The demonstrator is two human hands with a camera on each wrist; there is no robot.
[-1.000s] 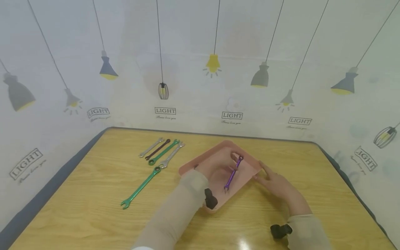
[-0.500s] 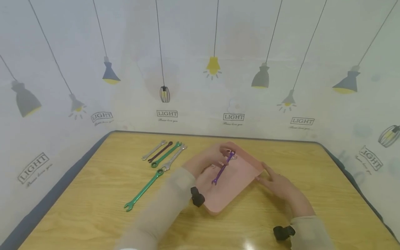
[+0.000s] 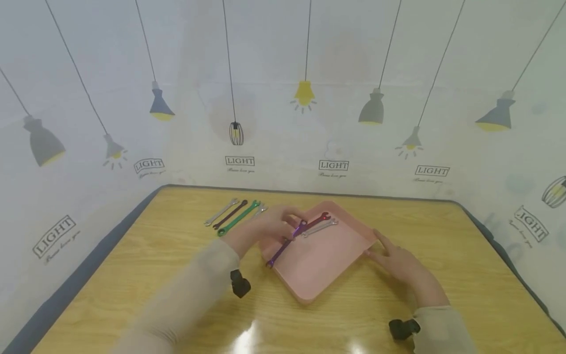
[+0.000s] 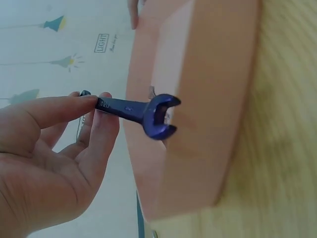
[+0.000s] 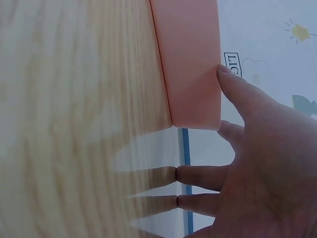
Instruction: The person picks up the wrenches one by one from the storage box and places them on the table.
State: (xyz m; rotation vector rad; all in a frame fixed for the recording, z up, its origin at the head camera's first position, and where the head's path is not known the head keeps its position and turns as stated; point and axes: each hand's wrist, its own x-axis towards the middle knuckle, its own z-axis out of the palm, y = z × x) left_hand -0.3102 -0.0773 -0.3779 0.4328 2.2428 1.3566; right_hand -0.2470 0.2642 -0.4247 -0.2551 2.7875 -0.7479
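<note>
My left hand [image 3: 276, 223] pinches a purple combination wrench [image 3: 281, 251] between thumb and fingertips, over the left rim of a pink tray [image 3: 323, 260]. In the left wrist view, the wrench's open end [image 4: 158, 116] points toward the tray's outer wall. Inside the tray, near the back, lie a red wrench [image 3: 319, 219] and a silver wrench [image 3: 325, 226]. My right hand [image 3: 400, 263] touches the tray's right corner with thumb and index finger extended. In the right wrist view, other fingers [image 5: 203, 176] spread down to the table.
On the wooden table [image 3: 376, 314], left of the tray, several wrenches lie side by side: a silver one [image 3: 221, 212], a dark maroon one [image 3: 231, 214], a green one [image 3: 240, 216] and another silver one [image 3: 262, 209] partly hidden by my left hand. A printed wall covering [image 3: 283, 172] stands behind.
My left hand has moved left with the purple wrench, from over the tray's middle to its left rim, uncovering the red and silver wrenches. My left sleeve now hides the long green wrench.
</note>
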